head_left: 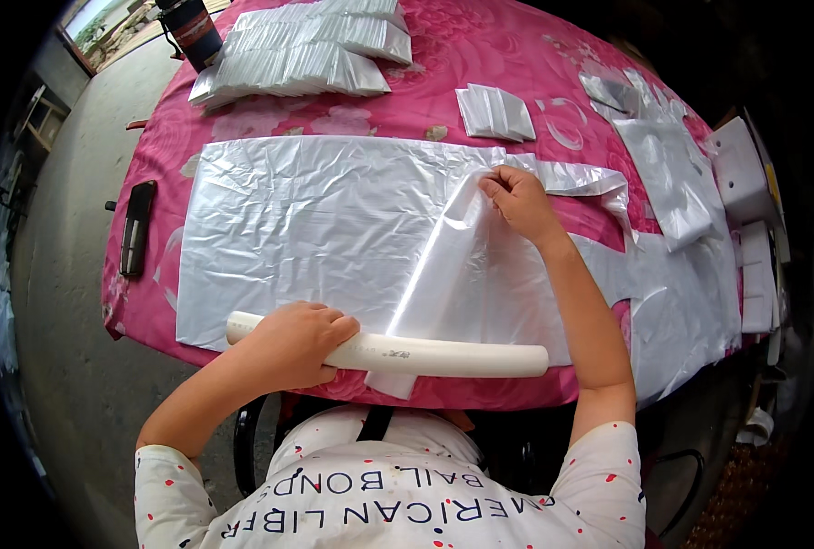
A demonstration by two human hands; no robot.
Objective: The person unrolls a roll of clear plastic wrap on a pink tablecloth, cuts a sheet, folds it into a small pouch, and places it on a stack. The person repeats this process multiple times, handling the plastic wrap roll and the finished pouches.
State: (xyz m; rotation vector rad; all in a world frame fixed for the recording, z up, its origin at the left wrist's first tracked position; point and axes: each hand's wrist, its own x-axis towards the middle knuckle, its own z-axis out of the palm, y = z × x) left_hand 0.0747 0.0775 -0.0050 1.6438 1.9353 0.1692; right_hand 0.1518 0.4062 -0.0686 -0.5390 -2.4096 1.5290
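Note:
My left hand (301, 343) is closed round a white plastic pipe (462, 359), which lies crosswise near the front edge of the table. Spread flat in front of me is a large translucent white plastic bag (288, 220), wrinkled, with handle-like strips toward the right. At its far right part my right hand (519, 197) pinches the film between thumb and fingers. From that pinch a folded, glossy strip of the film (436, 252) runs down toward me and passes under the pipe, its end showing on the near side.
A pink flowered cloth (462, 55) covers the table. Stacks of folded bags (297, 64) stand at the far left beside a dark flask (190, 35); a smaller stack (495, 113) sits mid-back. More film (668, 174) lies right, near white boxes (743, 169). A black phone-like object (138, 229) rests left.

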